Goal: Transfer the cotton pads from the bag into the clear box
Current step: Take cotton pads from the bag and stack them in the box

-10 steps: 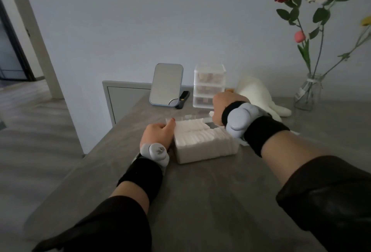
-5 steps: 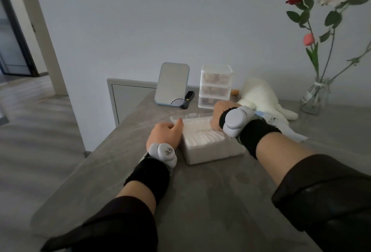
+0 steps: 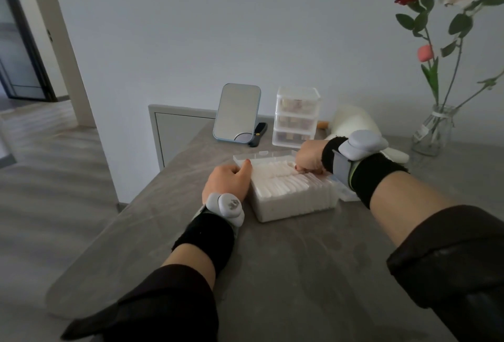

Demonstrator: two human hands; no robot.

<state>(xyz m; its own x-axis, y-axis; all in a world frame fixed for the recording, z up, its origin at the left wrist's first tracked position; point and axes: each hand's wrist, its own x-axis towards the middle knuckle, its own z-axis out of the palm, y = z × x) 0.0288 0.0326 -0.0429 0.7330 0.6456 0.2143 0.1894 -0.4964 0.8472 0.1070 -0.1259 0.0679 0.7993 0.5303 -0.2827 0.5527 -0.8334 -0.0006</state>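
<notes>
While the right hand (image 3: 309,160) curls its fingertips down onto the pads (image 3: 283,186) just below it (pinching or only pressing, I cannot tell), the box (image 3: 297,209) between the hands looks packed to the rim. The left hand (image 3: 227,181), fisted, sets its thumb against the wall beside it. Pushing harder could buckle pads upward or spill them; if that thumb slips, the light box could skid away.

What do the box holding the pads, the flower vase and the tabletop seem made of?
Clear box: likely translucent plastic, pads show through its wall. Vase: seemingly clear glass, see-through and shiny. Tabletop: matte grey, mottled like stone or laminate; cannot tell which.
</notes>
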